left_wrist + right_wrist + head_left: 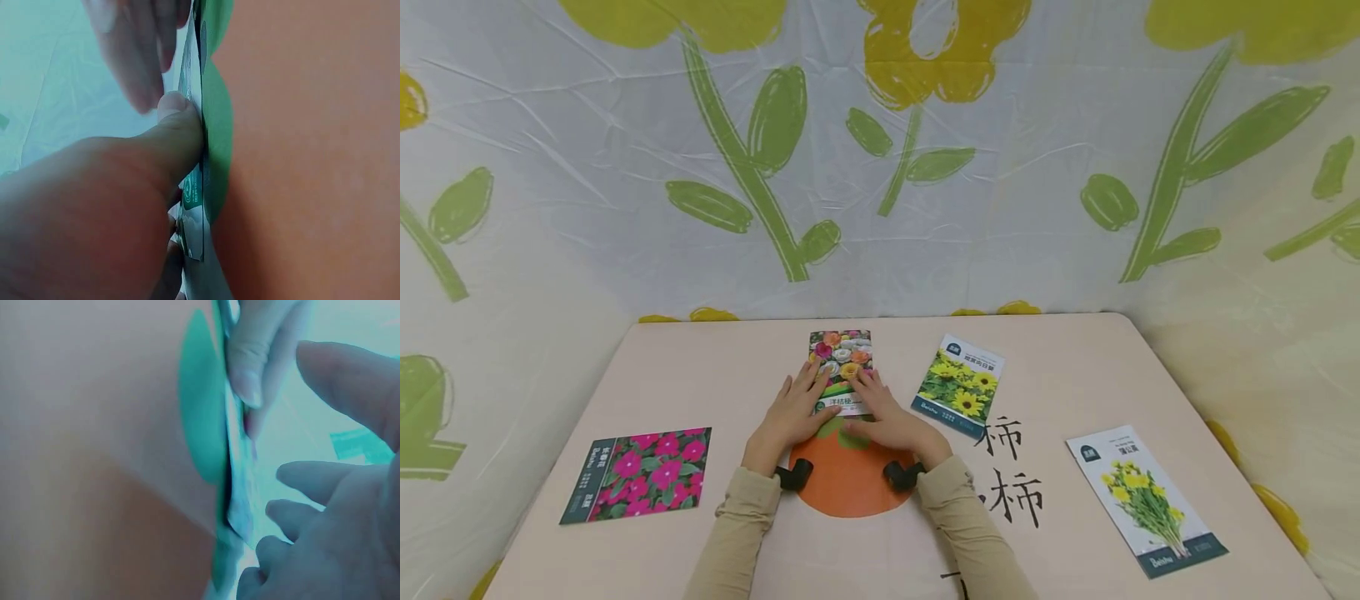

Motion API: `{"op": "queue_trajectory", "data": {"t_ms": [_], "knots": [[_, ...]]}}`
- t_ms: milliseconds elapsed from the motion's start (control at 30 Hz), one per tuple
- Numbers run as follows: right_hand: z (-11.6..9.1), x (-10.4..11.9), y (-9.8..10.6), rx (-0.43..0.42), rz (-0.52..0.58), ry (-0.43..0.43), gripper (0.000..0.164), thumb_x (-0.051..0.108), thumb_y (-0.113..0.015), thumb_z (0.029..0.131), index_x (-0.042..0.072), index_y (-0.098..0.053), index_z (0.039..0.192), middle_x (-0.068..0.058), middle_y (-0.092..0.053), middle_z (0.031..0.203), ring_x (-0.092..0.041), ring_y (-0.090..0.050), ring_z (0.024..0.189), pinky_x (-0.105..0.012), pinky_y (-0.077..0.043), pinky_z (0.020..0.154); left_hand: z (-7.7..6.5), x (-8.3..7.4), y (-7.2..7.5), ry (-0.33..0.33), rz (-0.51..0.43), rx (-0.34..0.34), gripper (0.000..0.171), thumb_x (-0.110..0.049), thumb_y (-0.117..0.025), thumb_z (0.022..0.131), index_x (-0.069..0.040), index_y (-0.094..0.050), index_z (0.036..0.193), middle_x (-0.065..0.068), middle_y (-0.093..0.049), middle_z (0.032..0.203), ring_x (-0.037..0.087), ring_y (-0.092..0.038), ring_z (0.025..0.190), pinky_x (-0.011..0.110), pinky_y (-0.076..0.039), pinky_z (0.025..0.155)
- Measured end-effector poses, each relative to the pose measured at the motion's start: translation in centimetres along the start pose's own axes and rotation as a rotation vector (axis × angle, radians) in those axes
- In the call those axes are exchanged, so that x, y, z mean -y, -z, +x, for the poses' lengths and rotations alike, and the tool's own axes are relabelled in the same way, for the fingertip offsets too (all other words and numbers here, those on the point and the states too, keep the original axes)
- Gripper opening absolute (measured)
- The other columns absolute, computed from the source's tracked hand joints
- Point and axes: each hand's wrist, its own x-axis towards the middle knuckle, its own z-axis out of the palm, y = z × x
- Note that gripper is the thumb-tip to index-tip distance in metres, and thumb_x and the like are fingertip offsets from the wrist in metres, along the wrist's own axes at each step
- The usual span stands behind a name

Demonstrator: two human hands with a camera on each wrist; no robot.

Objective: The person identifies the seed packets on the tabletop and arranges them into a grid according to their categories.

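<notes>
A seed packet with multicoloured blooms [842, 344] lies flat on the table behind the printed orange persimmon. My left hand [788, 418] rests on its left side with straight fingers. In the left wrist view, the left thumb [178, 128] presses along the near edge of the packet [194, 187]. My right hand [893, 423] is over the packet's right side, fingers spread and extended. The right wrist view shows the right fingers [306, 478] raised a little off the packet [240, 506], with nothing held.
A pink-flower packet [651, 473] lies sideways at the left. To the right of my hands is a yellow sunflower packet [958, 383], and farther right a packet with a yellow flower bunch [1146, 500]. A flower-printed cloth [1000, 242] hangs behind the table [700, 367].
</notes>
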Motion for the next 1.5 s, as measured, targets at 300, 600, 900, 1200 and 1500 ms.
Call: {"op": "queue_trajectory", "data": {"t_ms": [300, 600, 900, 1200, 1500], "knots": [[-1.3, 0.2, 2.9, -0.167, 0.134, 0.025, 0.069, 0.026, -0.054, 0.103, 0.008, -0.018, 0.159, -0.013, -0.009, 0.166, -0.031, 0.002, 0.152, -0.057, -0.003, 0.118, 0.1, 0.3, -0.1, -0.016, -0.016, -0.015, 0.071, -0.038, -0.057, 0.101, -0.002, -0.03, 0.155, 0.019, -0.015, 0.163, 0.036, -0.01, 0.15, 0.06, -0.011, 0.117], [-2.9, -0.2, 5.6, -0.429, 0.109, 0.008, 0.062, 0.02, -0.057, 0.102, 0.006, -0.03, 0.155, -0.016, -0.027, 0.161, -0.034, -0.022, 0.148, -0.056, -0.022, 0.116, 0.2, 0.4, 0.0, -0.012, -0.013, 0.013, 0.072, -0.041, -0.054, 0.101, -0.004, -0.025, 0.156, 0.017, -0.011, 0.164, 0.035, -0.007, 0.151, 0.059, -0.007, 0.118], [-4.4, -1.9, 7.7, -0.621, 0.054, -0.135, 0.057, 0.021, -0.054, 0.102, 0.008, -0.033, 0.154, -0.017, -0.033, 0.157, -0.036, -0.027, 0.146, -0.056, -0.025, 0.115, 0.3, 0.3, 0.1, -0.009, -0.025, 0.017, 0.073, -0.041, -0.055, 0.101, -0.004, -0.025, 0.157, 0.017, -0.011, 0.164, 0.035, -0.006, 0.151, 0.059, -0.006, 0.118], [-5.8, -3.2, 8.9, -0.683, 0.05, -0.304, 0.058, 0.024, -0.051, 0.104, 0.007, -0.029, 0.155, -0.019, -0.027, 0.159, -0.038, -0.023, 0.147, -0.056, -0.023, 0.115, 0.5, 0.3, 0.2, 0.015, -0.011, 0.039, 0.074, -0.043, -0.055, 0.101, -0.005, -0.024, 0.157, 0.015, -0.009, 0.165, 0.033, -0.005, 0.151, 0.058, -0.006, 0.118], [-6.1, -4.3, 9.0, -0.599, -0.007, -0.414, 0.064, 0.025, -0.051, 0.102, 0.0, -0.025, 0.155, -0.027, -0.018, 0.16, -0.042, -0.012, 0.149, -0.054, -0.001, 0.119, 0.8, 0.4, 0.4, 0.045, -0.003, 0.058, 0.075, -0.043, -0.056, 0.1, -0.005, -0.026, 0.157, 0.015, -0.01, 0.165, 0.034, -0.006, 0.151, 0.057, -0.007, 0.118]]}}
